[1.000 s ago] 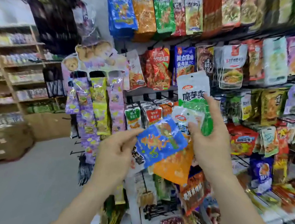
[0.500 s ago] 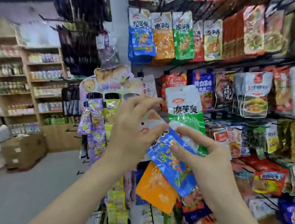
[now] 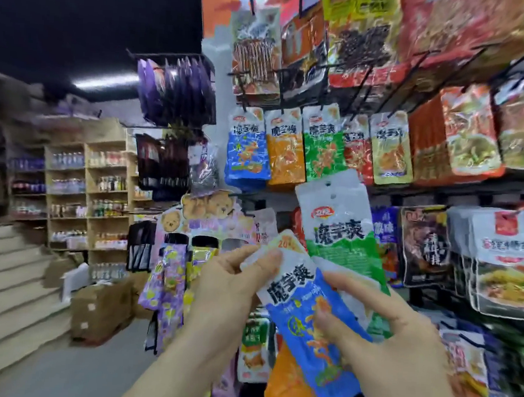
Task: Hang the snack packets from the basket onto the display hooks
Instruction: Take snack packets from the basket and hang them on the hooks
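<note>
Blue konjac packet (image 3: 308, 314): front of a fanned bunch, below and right of the hanging blue stack (image 3: 247, 148), tilted with its white header up-left; judged the one being picked out to hang
Left hand (image 3: 225, 292): thumb and forefinger pinch that packet's white top corner, probably to peel it off the bunch and lift its hole toward a hook
Right hand (image 3: 399, 344): fingers curled round the bunch, thumb pressed on the blue face, so the other packets stay put while one leaves
Green packet (image 3: 339, 229): at the back of the bunch, upright, nearest to the hanging blue stack; hang-hole visible at its top
Orange packet (image 3: 289, 388): lowest in the bunch, farthest below the hanging blue stack
Hanging blue stack: leftmost of a colour-sorted row, orange and green stacks to its right, which suggests like goes with like
Display hooks (image 3: 282, 101): black wire prongs just above the hanging blue stack
Basket: not in view
</note>
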The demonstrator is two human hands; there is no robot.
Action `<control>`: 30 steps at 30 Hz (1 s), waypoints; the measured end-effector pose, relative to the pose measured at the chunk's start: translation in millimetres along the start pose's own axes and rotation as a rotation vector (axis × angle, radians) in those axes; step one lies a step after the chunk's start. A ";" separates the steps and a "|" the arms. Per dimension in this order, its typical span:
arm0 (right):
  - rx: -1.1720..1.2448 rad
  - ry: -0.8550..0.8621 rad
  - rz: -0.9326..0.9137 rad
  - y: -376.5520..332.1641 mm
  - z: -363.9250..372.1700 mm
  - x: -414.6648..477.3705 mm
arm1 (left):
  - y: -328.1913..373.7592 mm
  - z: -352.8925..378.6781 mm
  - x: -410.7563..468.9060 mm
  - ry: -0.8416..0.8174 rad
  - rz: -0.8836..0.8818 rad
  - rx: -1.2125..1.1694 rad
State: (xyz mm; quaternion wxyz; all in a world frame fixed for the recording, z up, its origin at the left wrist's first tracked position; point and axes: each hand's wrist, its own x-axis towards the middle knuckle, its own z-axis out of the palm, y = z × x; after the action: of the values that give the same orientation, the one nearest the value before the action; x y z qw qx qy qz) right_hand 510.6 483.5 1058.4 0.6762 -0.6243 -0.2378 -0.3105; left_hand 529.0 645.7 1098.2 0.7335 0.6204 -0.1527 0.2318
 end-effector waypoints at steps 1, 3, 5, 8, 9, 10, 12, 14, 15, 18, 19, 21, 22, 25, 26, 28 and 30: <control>-0.002 -0.005 0.000 1.3 -3.5 6.3 | 2.2 5.0 2.8 0.004 0.014 -0.014; -0.007 -0.004 -0.006 3.4 -9.4 19.8 | 9.8 12.1 6.6 -0.009 0.017 -0.068; 0.060 0.037 -0.019 5.3 -12.7 33.1 | 18.4 16.9 10.0 -0.013 0.026 -0.068; 0.077 0.050 -0.086 3.4 -6.8 46.0 | 26.3 16.6 21.5 0.003 0.077 -0.038; 0.073 0.042 -0.110 2.2 -3.2 49.5 | 30.4 17.1 25.0 0.017 0.078 -0.036; 0.078 0.031 -0.132 1.2 -0.2 53.2 | 33.6 15.8 29.3 0.033 0.079 -0.030; 0.096 0.009 -0.174 1.6 4.1 63.4 | 41.7 14.5 37.5 0.060 0.092 -0.012; 0.145 -0.039 -0.187 1.0 8.3 73.8 | 50.3 12.9 48.6 0.089 0.118 -0.011; 0.154 -0.064 -0.187 -0.1 10.7 78.7 | 55.8 12.4 54.5 0.102 0.129 -0.019; 0.096 -0.083 -0.233 -4.7 18.2 92.4 | 71.8 6.8 76.2 0.118 0.172 0.018; 0.067 -0.074 -0.267 -6.4 20.4 97.2 | 78.1 4.1 83.0 0.118 0.183 0.041; 0.015 -0.038 -0.325 -10.5 23.7 109.8 | 92.8 -4.4 100.1 0.113 0.216 0.095; 0.001 -0.028 -0.339 -13.0 24.8 117.7 | 100.4 -9.5 111.1 0.107 0.239 0.126; -0.087 -0.020 -0.419 -23.6 28.8 146.7 | 123.0 -21.3 151.1 0.117 0.309 0.237; -0.125 -0.019 -0.448 -28.9 30.6 156.2 | 129.0 -24.4 165.7 0.127 0.331 0.280; -0.186 -0.020 -0.484 -36.1 36.5 174.0 | 136.6 -28.4 191.4 0.134 0.364 0.380; -0.203 -0.016 -0.497 -36.7 43.0 189.1 | 139.0 -30.9 214.2 0.134 0.395 0.469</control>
State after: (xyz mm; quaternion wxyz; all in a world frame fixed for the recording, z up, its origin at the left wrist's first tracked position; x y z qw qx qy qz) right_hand 618.4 501.9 1222.7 0.5114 -0.6138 -0.3569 -0.4841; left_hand 634.6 725.3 1318.7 0.5198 0.7142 -0.1639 0.4393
